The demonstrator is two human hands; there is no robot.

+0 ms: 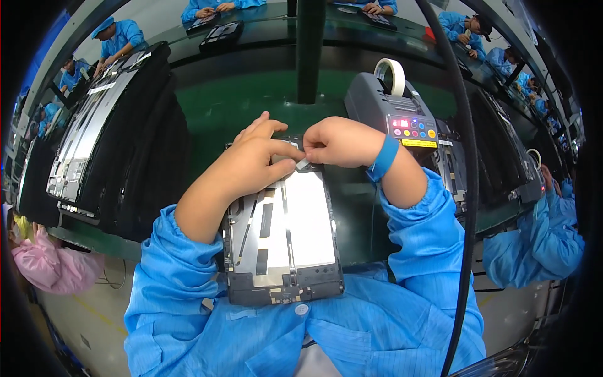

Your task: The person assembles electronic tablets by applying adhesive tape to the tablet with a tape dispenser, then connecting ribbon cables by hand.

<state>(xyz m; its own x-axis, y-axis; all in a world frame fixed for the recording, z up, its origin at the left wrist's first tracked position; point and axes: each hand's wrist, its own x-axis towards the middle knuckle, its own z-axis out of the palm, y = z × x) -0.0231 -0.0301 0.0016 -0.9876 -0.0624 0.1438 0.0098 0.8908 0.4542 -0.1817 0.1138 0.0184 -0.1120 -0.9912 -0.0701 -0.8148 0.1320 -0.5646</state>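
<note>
An opened tablet (pixel 310 220), silvery inside with a black frame and small circuit parts along its near end, lies in front of me at the near edge of the bench. My right hand (pixel 342 143), with a blue band on the wrist, pinches a small whitish strip of tape (pixel 303 164) at the tablet's far end. From the left, my left hand (pixel 260 154) reaches over that same end with its fingers apart. Its index fingertip and thumb are close to the strip, and I cannot tell whether they touch it. The far edge of the tablet is partly hidden under my hands.
A grey tape dispenser (pixel 383 107) with lit buttons and a roll of tape (pixel 392 76) stands at the far right. Stacks of similar panels with black sheets (pixel 100 125) are on the left and right. A black cable (pixel 465 188) hangs down on the right. Co-workers sit around.
</note>
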